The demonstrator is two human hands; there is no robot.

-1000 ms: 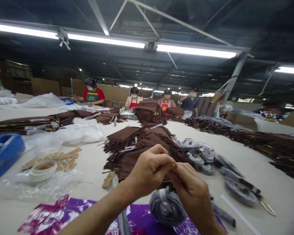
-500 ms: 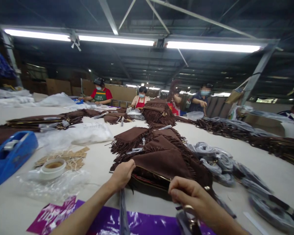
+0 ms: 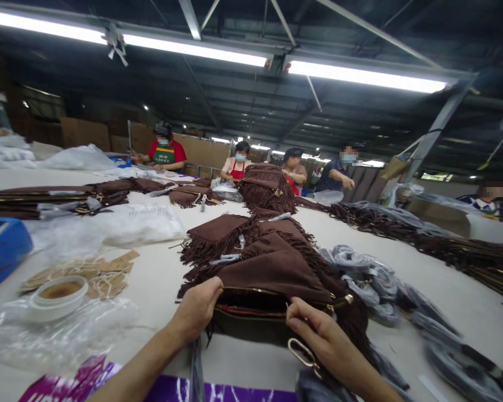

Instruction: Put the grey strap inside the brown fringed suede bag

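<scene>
A brown fringed bag [image 3: 272, 279] lies nearest me at the front of a row of such bags, its mouth held open toward me. My left hand [image 3: 197, 310] grips the left end of the bag's opening. My right hand [image 3: 314, 335] pinches the opening's right part, and a gold metal clasp [image 3: 302, 353] hangs by its palm. A grey wrapped strap [image 3: 195, 368] dangles below my left hand. Purple plastic [image 3: 167, 388] lies under my forearms.
A tape roll [image 3: 58, 290] and clear plastic [image 3: 62, 335] lie at the left, by a blue tape dispenser [image 3: 2, 248]. Grey wrapped strap bundles [image 3: 360, 273] run along the right. More brown bags [image 3: 266, 187] and several masked people stand at the table's far side.
My hands came apart from working a small part above a grey bundle, reached forward, and took hold of the nearest brown bag's opening, spreading it wider.
</scene>
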